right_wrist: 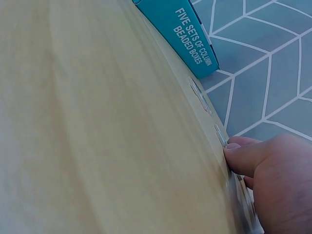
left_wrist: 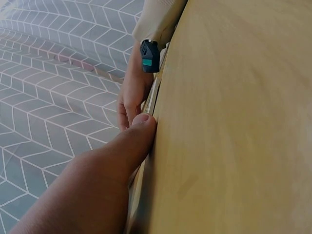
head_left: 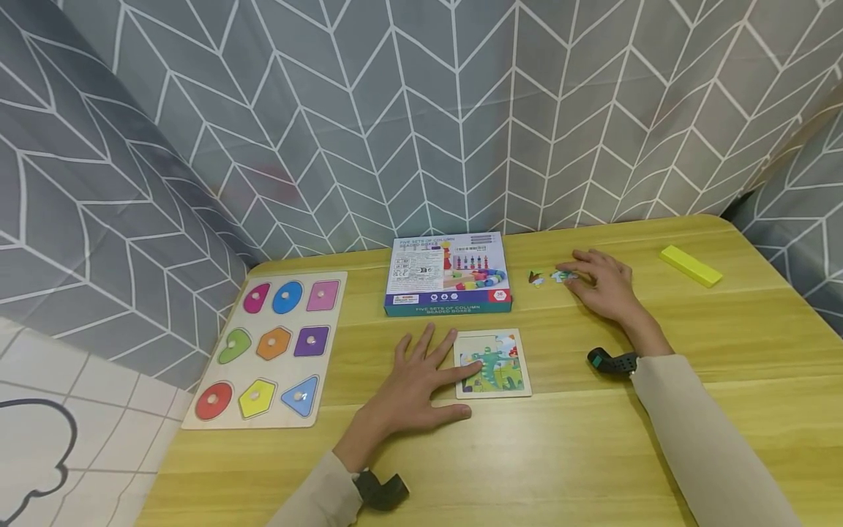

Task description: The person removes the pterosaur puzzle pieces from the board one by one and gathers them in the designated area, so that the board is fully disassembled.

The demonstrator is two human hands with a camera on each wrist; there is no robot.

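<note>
My left hand (head_left: pixel 416 388) lies with fingers spread beside a small square jigsaw puzzle (head_left: pixel 510 380) showing a green dinosaur. Its index finger rests on the picture, while the thumb (left_wrist: pixel 141 126) lies just below the board's near corner. To the right of the box, my right hand (head_left: pixel 601 285) pinches a small blue-green puzzle piece (head_left: pixel 560 276) between thumb and fingers, close over the table. A brown and blue loose puzzle piece (head_left: pixel 535 278) lies just left of it. In the right wrist view, the thumb (right_wrist: pixel 240 157) covers one end of the pinched piece (right_wrist: pixel 220 135).
A boxed bead set (head_left: pixel 448 274) lies behind the jigsaw near the table's back edge. Left of my left hand is a wooden shape board (head_left: pixel 263 366) with knobbed coloured shapes. A yellow block (head_left: pixel 690 266) lies at the back right. Grey patterned curtain (head_left: pixel 461 110) hangs behind the table.
</note>
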